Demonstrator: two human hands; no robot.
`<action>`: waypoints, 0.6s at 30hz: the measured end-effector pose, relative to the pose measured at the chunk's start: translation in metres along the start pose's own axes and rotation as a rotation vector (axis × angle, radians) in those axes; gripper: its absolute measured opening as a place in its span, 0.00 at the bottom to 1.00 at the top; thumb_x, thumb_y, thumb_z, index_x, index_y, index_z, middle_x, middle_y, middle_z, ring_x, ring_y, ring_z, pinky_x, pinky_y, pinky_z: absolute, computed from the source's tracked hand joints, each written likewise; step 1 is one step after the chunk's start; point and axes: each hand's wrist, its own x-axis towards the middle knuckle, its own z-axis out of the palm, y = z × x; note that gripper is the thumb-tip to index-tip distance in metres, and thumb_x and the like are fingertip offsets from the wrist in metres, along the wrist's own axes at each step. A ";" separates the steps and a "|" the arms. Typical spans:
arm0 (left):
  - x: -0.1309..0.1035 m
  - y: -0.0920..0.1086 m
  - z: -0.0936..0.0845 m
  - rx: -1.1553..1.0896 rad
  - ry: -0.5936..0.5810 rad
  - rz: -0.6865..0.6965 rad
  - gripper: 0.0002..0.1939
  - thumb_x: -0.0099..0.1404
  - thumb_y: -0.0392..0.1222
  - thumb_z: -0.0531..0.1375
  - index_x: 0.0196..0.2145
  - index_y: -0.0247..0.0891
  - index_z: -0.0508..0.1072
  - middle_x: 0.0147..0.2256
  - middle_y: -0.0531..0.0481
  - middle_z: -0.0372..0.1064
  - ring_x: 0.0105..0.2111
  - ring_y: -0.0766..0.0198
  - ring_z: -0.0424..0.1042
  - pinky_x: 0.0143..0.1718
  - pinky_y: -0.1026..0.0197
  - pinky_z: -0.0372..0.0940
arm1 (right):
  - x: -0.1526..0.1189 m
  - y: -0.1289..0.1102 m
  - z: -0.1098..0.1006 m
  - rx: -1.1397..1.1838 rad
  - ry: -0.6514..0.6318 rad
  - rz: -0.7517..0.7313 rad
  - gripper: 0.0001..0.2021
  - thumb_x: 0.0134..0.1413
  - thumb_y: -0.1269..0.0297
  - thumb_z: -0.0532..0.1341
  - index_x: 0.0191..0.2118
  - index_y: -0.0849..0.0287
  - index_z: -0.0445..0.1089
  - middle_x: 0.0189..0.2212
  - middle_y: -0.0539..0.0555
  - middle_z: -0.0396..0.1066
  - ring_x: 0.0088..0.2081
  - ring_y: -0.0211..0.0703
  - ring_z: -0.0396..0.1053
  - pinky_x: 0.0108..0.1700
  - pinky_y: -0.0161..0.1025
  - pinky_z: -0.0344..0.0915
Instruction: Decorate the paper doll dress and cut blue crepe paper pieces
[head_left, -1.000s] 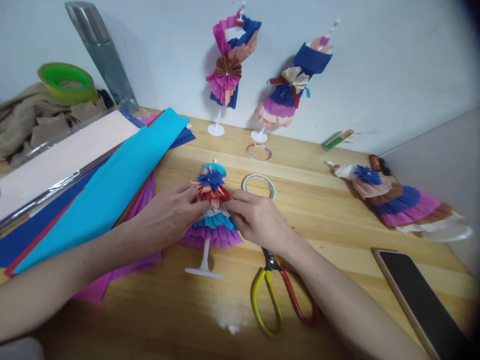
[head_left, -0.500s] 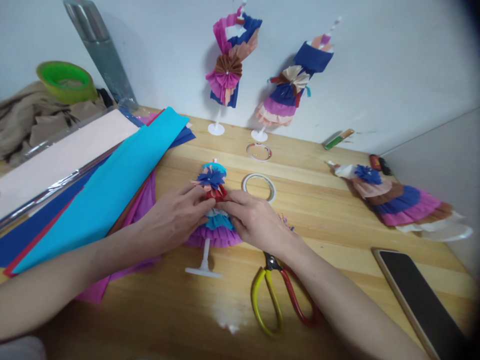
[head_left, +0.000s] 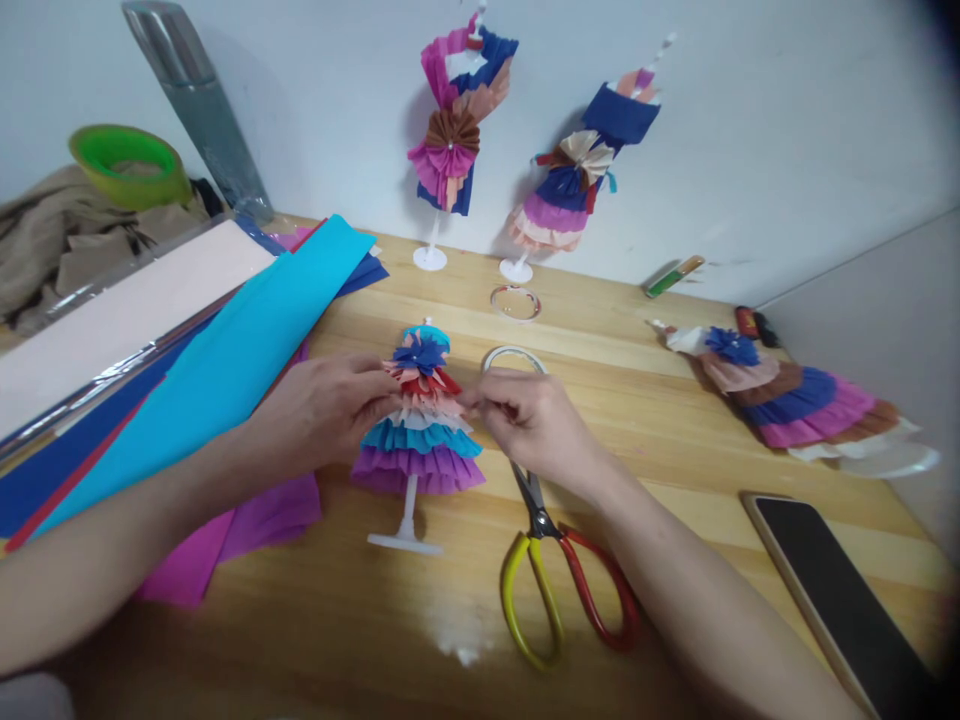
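Left hand [head_left: 334,405] and right hand [head_left: 532,415]: drawn apart since half a second ago, when they met in front of the waist; we now see the middle ruffles and more of the scissor blades.
Paper dress [head_left: 420,440]: our clock centre, wall at 12; upright on its white stand [head_left: 406,543], on the wooden table [head_left: 300,640], between the two hands.
Dress layers: blue flower [head_left: 420,355] at the chest, then we count red, peach, white, turquoise and purple downwards.
Left fingers: at 9 o'clock, thumb and fingertips close together at the peach ruffle's edge; we cannot tell whether they pinch it.
Right fingers: at 3 o'clock, curled, thumb and forefinger clamped on the opposite edge of that ruffle.
Scissors [head_left: 541,522]: between 4 and 5 o'clock, flat, one yellow handle, one red, blade tips under the right hand.
White tape roll [head_left: 514,351]: 2 o'clock, partly behind the right hand.
Other dresses: we see a pink-and-blue dress [head_left: 450,150] at 12, a blue-topped dress [head_left: 566,185] between 1 and 2, a lying dress [head_left: 810,405] at 3.
Phone [head_left: 832,600]: 4 o'clock, screen dark.
Turquoise paper [head_left: 247,340]: between 9 and 10, atop other sheets.
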 end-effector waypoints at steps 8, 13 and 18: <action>0.002 -0.006 0.006 -0.061 -0.124 0.121 0.15 0.70 0.46 0.52 0.40 0.40 0.78 0.44 0.44 0.72 0.43 0.58 0.72 0.45 0.57 0.65 | 0.001 0.003 0.002 0.040 -0.097 0.044 0.16 0.45 0.82 0.51 0.30 0.60 0.74 0.27 0.51 0.74 0.28 0.36 0.69 0.32 0.32 0.60; 0.003 -0.008 0.000 -0.034 -0.054 -0.034 0.16 0.69 0.45 0.52 0.32 0.36 0.77 0.33 0.47 0.73 0.34 0.62 0.72 0.35 0.62 0.63 | 0.001 0.007 0.002 0.021 -0.032 0.088 0.15 0.45 0.82 0.52 0.28 0.61 0.73 0.26 0.51 0.74 0.27 0.36 0.68 0.31 0.32 0.60; 0.009 -0.020 0.000 -0.055 0.039 -0.201 0.18 0.66 0.48 0.52 0.28 0.36 0.76 0.28 0.49 0.71 0.30 0.64 0.70 0.32 0.63 0.60 | 0.000 0.005 0.001 0.102 -0.165 0.095 0.14 0.46 0.80 0.52 0.29 0.60 0.74 0.26 0.50 0.75 0.27 0.35 0.69 0.31 0.32 0.60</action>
